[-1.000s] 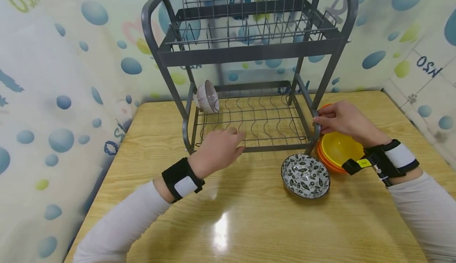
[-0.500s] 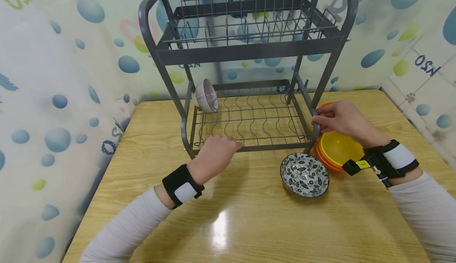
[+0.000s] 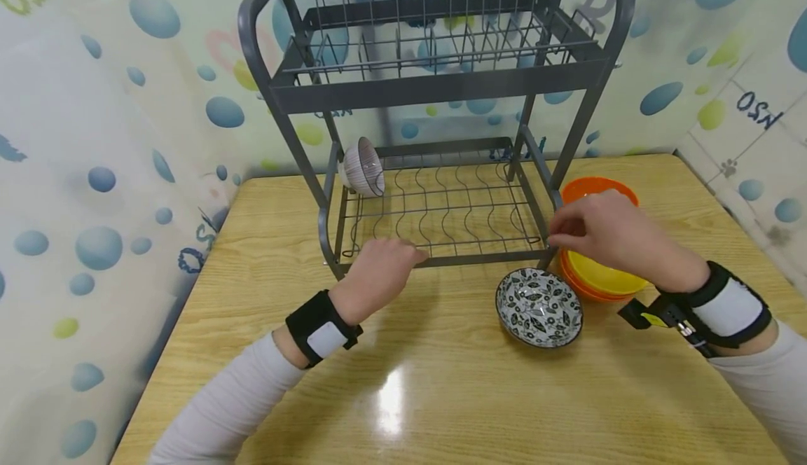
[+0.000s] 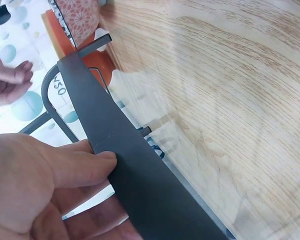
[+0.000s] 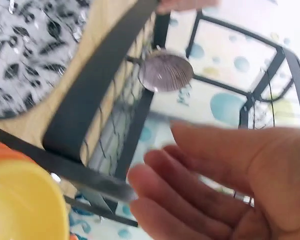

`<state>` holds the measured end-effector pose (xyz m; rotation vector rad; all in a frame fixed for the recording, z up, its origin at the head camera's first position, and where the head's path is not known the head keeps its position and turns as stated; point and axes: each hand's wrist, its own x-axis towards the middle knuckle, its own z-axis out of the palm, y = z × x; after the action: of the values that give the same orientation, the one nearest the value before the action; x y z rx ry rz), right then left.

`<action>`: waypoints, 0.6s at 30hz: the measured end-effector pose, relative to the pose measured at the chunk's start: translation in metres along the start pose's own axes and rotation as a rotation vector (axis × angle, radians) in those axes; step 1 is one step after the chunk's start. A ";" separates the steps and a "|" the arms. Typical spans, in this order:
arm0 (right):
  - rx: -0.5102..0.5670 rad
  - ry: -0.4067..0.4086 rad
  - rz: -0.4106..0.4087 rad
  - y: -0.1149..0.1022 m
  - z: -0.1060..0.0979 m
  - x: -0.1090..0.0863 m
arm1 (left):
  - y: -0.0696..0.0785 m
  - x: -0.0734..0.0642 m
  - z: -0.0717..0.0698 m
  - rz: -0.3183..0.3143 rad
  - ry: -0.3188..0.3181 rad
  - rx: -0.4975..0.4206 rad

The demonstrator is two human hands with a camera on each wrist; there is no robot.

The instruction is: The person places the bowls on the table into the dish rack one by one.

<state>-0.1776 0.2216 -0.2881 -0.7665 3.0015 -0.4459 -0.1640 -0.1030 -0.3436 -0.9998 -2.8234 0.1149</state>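
Note:
A dark grey two-tier dish rack (image 3: 441, 90) stands on the wooden table. My left hand (image 3: 381, 276) grips its lower front bar (image 4: 122, 150), with the thumb on the bar's face and fingers behind it in the left wrist view. Just off the rack's lower right side is my right hand (image 3: 621, 237), fingers loosely curled and holding nothing; the right wrist view shows space between thumb and fingers (image 5: 165, 170). A striped bowl (image 3: 362, 169) sits tilted on its side at the lower tier's left end.
In front of the rack's right foot lies a black-and-white leaf-patterned bowl (image 3: 539, 309). Beside it are a yellow bowl (image 3: 608, 279) stacked in orange ones and another orange bowl (image 3: 595, 185) behind, partly hidden by my right hand. A patterned wall covering (image 3: 113, 192) surrounds the table (image 3: 454, 409).
My right hand has let go of the rack's right side rail and drawn slightly toward me, showing more of the rear orange bowl. My left hand came down a little onto the front bar.

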 end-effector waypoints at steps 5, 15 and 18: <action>0.021 -0.094 -0.097 -0.008 0.018 -0.004 | -0.001 0.000 0.001 -0.006 0.018 -0.003; -0.098 -0.199 -0.083 -0.017 0.047 -0.005 | -0.001 -0.001 0.002 -0.021 0.024 -0.006; -0.126 -0.243 -0.055 -0.019 0.053 -0.003 | 0.000 -0.001 0.002 -0.025 0.020 -0.016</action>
<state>-0.1616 0.1933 -0.3336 -0.8452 2.8077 -0.1514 -0.1636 -0.1040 -0.3456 -0.9637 -2.8219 0.0798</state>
